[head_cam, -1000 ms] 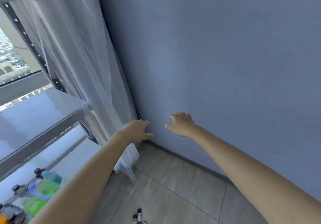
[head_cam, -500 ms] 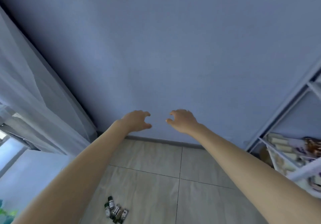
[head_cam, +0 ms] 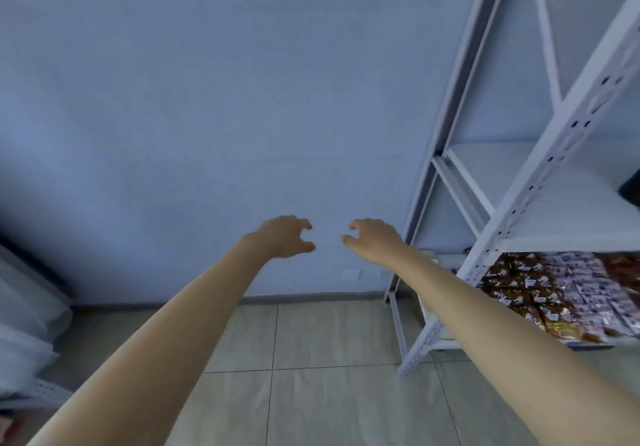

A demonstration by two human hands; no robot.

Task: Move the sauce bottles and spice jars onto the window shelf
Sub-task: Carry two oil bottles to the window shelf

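Both arms were stretched toward a blue wall, left hand [head_cam: 284, 236] and right hand [head_cam: 375, 239] empty, fingers curled apart. A white rack [head_cam: 491, 182] was seen right.

Storage corner of a room, seen from my head. A white slotted-metal shelving rack [head_cam: 540, 182] stands against a plain blue-grey wall [head_cam: 207, 99]; its lower shelf carries rows of packaged snack goods [head_cam: 561, 293]. Beige floor tiles [head_cam: 311, 393] and a pale curtain [head_cam: 24, 324] at left complete the setting.
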